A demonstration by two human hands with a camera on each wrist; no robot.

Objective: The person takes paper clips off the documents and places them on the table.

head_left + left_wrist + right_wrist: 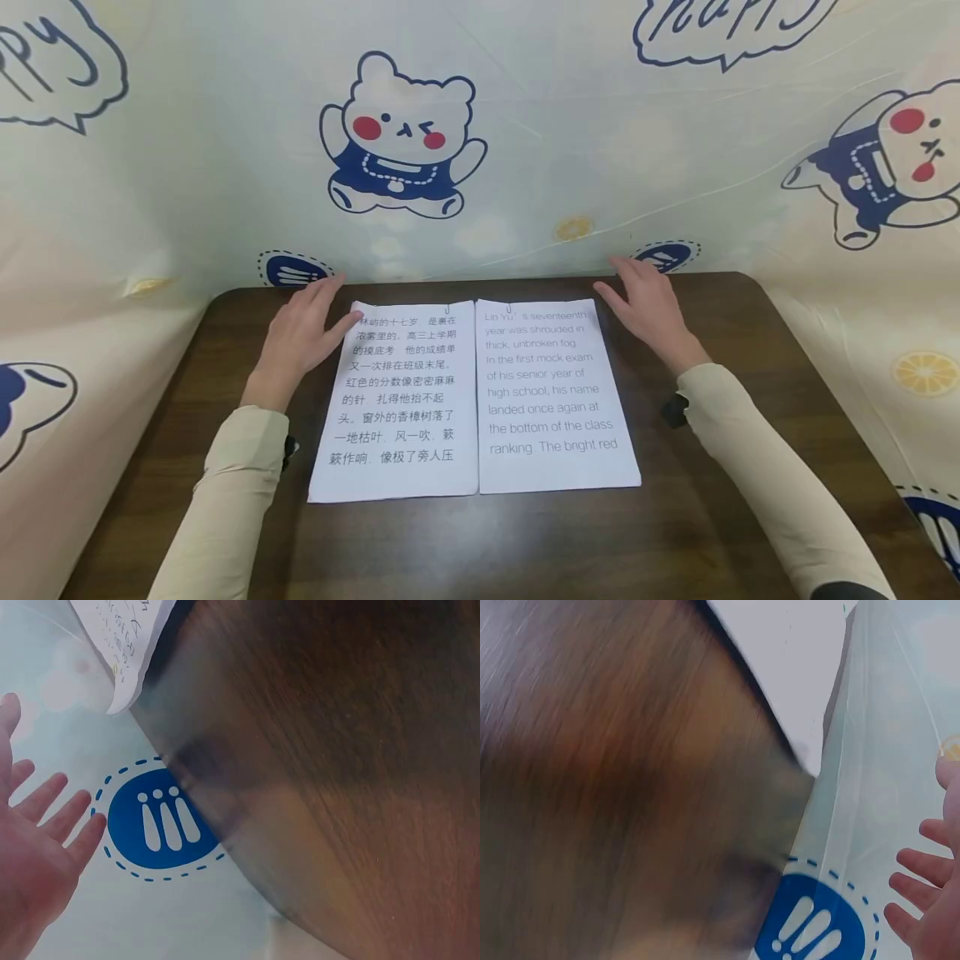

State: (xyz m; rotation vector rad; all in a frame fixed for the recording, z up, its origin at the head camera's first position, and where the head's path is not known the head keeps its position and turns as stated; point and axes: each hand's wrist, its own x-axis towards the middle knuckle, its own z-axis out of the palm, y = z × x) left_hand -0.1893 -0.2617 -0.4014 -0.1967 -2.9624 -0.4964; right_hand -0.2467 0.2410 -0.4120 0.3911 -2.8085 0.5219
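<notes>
Two stacks of printed paper lie side by side on a dark wooden table. The left stack (397,479) carries Chinese text, the right stack (555,471) English text, and a small clip shows at the top of each. My left hand (296,337), fingers extended, is by the upper left corner of the Chinese stack; whether the thumb touches it I cannot tell. Beyond the upper right corner of the English stack is my right hand (651,310), its fingers spread and holding nothing. Both wrist views show the palms with straight, parted fingers.
The brown table (465,550) has rounded far corners. Right behind its far edge hangs a pale cloth (525,167) printed with bears, orange slices and lettering, which also runs along both sides. Dark bands sit at both wrists.
</notes>
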